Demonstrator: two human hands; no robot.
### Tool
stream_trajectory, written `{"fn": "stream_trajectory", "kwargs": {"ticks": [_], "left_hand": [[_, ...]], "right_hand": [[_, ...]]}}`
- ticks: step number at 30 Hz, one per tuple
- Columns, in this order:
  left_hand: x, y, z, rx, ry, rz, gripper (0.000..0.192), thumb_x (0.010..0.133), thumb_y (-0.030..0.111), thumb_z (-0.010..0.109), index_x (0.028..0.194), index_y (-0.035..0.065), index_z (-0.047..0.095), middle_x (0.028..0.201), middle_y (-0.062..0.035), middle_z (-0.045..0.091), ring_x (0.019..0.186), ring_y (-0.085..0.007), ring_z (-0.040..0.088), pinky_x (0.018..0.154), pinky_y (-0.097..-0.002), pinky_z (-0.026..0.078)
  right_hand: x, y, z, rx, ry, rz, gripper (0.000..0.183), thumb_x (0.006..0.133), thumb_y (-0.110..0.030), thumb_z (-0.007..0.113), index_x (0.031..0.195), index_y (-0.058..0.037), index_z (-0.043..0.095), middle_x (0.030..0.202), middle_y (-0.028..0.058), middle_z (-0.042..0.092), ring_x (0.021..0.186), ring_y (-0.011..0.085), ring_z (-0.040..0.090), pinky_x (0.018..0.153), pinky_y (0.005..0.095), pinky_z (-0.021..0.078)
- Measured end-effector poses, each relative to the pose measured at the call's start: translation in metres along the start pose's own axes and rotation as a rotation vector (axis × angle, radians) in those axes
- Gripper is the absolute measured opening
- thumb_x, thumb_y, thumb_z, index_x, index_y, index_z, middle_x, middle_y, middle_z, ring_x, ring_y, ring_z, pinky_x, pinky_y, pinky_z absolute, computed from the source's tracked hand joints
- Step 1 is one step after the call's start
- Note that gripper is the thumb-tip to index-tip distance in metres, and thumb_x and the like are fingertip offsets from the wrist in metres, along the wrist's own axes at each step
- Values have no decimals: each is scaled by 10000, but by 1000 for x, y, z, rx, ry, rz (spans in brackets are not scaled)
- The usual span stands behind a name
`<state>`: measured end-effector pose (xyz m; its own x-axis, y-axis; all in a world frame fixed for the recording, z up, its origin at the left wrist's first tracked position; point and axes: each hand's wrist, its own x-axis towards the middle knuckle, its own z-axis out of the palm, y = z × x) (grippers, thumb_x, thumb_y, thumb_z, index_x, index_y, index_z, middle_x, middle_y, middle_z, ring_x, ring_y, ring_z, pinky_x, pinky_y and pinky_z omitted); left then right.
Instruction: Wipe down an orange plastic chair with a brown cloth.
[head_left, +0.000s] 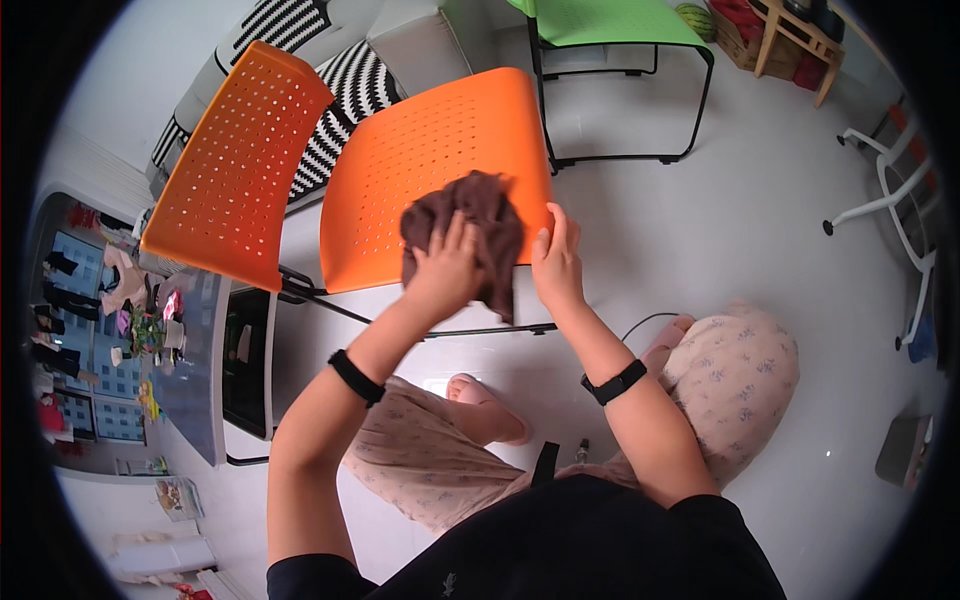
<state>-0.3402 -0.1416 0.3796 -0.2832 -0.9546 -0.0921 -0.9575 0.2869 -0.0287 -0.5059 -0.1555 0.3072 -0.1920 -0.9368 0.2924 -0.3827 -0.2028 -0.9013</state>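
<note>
An orange perforated plastic chair seat (435, 142) lies before me, with its orange backrest (232, 165) to the left. My left hand (450, 270) rests with spread fingers on a crumpled dark brown cloth (487, 217), which lies on the near part of the seat and hangs over its edge. Whether the fingers grip the cloth is hard to tell. At the seat's right edge, my right hand (556, 251) holds the rim, fingers on top near the corner. The black metal chair frame (345, 311) shows below the seat.
A green chair (622, 22) stands beyond, at the upper right. Behind the orange chair is a grey sofa (420, 45) with black-and-white patterned textiles. A glossy table (187, 375) with a potted plant (146, 330) is at the left. A wheeled chair base (892, 180) stands far right.
</note>
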Motion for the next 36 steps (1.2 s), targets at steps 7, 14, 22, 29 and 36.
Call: {"fn": "stream_trajectory", "kwargs": {"ticks": [7,14,22,29,36], "left_hand": [[27,-21,-10,-61,9,13,651,908,459,456,1438,138,258,1540,-9,139,1367,-401,212,974,-730,215],[75,-134,33,-198,93,-301,604,912,471,405,1423,177,275,1539,-6,145,1390,-339,192,940,-764,212],[82,-103,40,-198,-33,-553,614,895,414,416,1399,84,301,1504,-97,214,1345,-417,246,953,-741,230],[58,38,-18,-329,-45,-35,616,865,376,504,1376,84,322,1500,-147,180,1380,-406,161,964,-755,160],[22,-98,-27,-555,507,-161,400,915,217,518,1259,23,458,1371,-191,426,1196,-359,477,1000,-400,390]], "right_hand": [[-2,-5,4,20,-17,-50,373,964,-177,405,1319,-87,334,1244,206,398,1101,429,461,872,454,450],[0,11,5,-53,-3,-55,419,929,-176,450,1321,-88,331,1133,249,459,1004,439,512,805,472,490],[8,11,-12,-83,-87,103,459,938,-225,432,1357,-145,262,1155,232,435,923,442,562,728,472,527],[8,27,-3,-238,-149,129,501,901,-246,469,1331,-29,333,1312,252,386,1069,445,509,873,496,463],[26,-15,-19,-210,189,-131,648,861,-289,568,1370,-19,272,1414,260,278,1217,501,347,982,521,360]]}}
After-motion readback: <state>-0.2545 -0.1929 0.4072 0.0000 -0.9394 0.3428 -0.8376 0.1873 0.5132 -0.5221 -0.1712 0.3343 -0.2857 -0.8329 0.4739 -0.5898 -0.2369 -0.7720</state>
